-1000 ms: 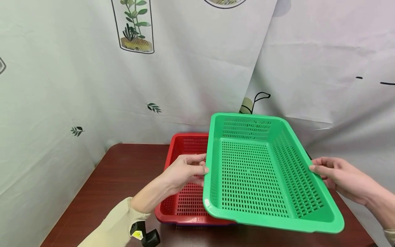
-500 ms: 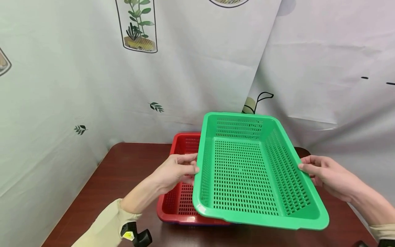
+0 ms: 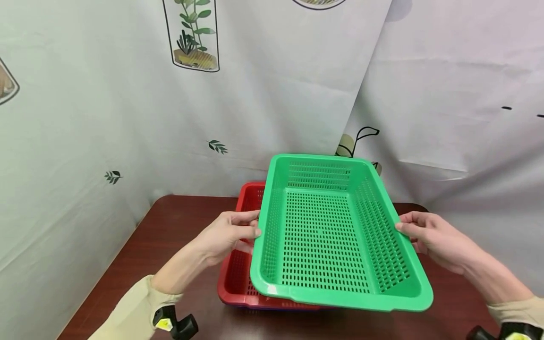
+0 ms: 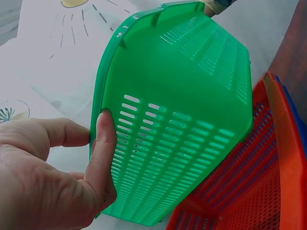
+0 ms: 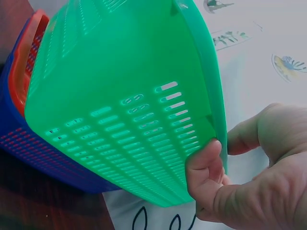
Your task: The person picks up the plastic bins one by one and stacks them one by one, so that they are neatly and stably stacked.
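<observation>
Between my two hands hangs a green perforated plastic basket (image 3: 318,236), its inside facing me and nothing in it. My left hand (image 3: 227,236) pinches its left rim, thumb on top and fingers beneath. On the opposite rim, my right hand (image 3: 433,241) grips in the same way. Below and partly hidden by it stands a red basket (image 3: 242,271), nested in a blue basket (image 5: 53,158) that shows best in the right wrist view. The left wrist view shows the green basket's wall above the red one, tilted.
A dark reddish-brown wooden table (image 3: 178,226) carries the baskets. Behind it hangs a white cloth (image 3: 276,85) printed with plants and jars, which also runs along the left side. Black wrist cameras (image 3: 184,326) sit on both sleeves.
Both hands have carried the green basket leftward, so it now covers more of the red basket. The grip on its rims looks the same. The head view has shifted slightly.
</observation>
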`<action>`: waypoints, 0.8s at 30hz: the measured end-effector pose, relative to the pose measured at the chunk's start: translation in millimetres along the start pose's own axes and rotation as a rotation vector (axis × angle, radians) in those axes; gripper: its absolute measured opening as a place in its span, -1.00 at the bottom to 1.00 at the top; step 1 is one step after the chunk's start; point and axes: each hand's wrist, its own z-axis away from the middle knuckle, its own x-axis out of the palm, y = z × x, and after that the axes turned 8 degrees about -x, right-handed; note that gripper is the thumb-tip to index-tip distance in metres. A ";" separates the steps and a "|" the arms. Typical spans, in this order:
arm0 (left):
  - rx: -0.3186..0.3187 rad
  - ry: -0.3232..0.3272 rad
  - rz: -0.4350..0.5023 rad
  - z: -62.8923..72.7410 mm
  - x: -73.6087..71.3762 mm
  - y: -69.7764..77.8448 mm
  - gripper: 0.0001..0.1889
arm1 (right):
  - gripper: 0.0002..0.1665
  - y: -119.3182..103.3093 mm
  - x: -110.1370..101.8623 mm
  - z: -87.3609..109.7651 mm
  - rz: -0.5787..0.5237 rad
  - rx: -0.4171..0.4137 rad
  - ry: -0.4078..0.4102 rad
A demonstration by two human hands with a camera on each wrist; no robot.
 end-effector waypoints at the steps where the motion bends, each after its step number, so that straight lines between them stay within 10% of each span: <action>1: 0.003 -0.002 -0.001 0.8 -1.2 -0.3 -0.38 | -0.74 -0.3 1.2 -1.1 -0.002 -0.001 -0.001; 24: -0.047 0.022 0.026 17.5 -27.7 -6.7 -0.31 | -0.68 1.3 27.8 -22.8 -0.039 -0.031 -0.014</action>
